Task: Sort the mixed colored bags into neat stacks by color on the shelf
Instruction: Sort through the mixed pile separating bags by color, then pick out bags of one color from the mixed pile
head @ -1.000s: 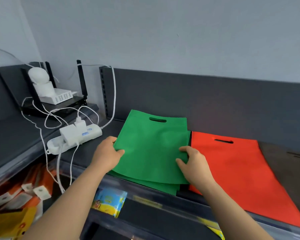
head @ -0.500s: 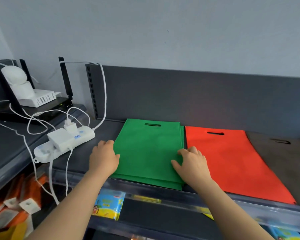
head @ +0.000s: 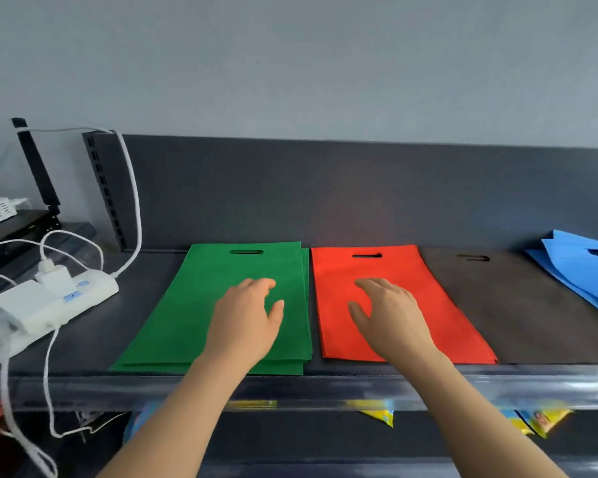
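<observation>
Now right hand (head: pixel 389 319) over red stack (head: pixel 394 267)

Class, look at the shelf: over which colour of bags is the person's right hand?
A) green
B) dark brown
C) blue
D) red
D: the right hand is over the red bags, while the left hand is over the green bags.
</observation>
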The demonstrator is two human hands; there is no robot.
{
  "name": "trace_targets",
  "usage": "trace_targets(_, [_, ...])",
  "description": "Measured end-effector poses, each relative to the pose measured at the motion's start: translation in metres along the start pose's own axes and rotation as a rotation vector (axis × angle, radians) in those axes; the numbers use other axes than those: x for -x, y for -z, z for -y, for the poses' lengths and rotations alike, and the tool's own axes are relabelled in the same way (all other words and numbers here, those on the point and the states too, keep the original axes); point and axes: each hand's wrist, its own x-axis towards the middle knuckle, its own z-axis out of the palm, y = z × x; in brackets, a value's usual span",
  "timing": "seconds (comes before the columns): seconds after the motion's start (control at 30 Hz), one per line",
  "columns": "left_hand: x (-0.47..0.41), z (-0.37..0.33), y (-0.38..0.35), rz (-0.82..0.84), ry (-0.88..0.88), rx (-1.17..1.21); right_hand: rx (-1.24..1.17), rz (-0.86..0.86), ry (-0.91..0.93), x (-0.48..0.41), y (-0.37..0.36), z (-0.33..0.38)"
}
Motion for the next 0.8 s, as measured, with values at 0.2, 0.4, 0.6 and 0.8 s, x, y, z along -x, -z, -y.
trace_targets(0.2, [-0.006, -0.071, -0.034, 0.022, -0.111, 0.075, 0.059, -0.029, -0.087, 0.022, 0.035, -0.06])
trace_targets(0.4, [-0.007, -0.16, -0.078, 0.048, -0.189, 0.14, 0.096, -0.06, -0.172, 0.046, 0.076, -0.148])
trace_targets(0.6, [-0.005, -0.272, -0.128, 0.089, -0.237, 0.188, 0.133, -0.061, -0.242, 0.077, 0.131, -0.257])
trace_targets(0.8, [-0.004, -0.371, -0.176, 0.133, -0.273, 0.225, 0.197, -0.051, -0.32, 0.103, 0.17, -0.357])
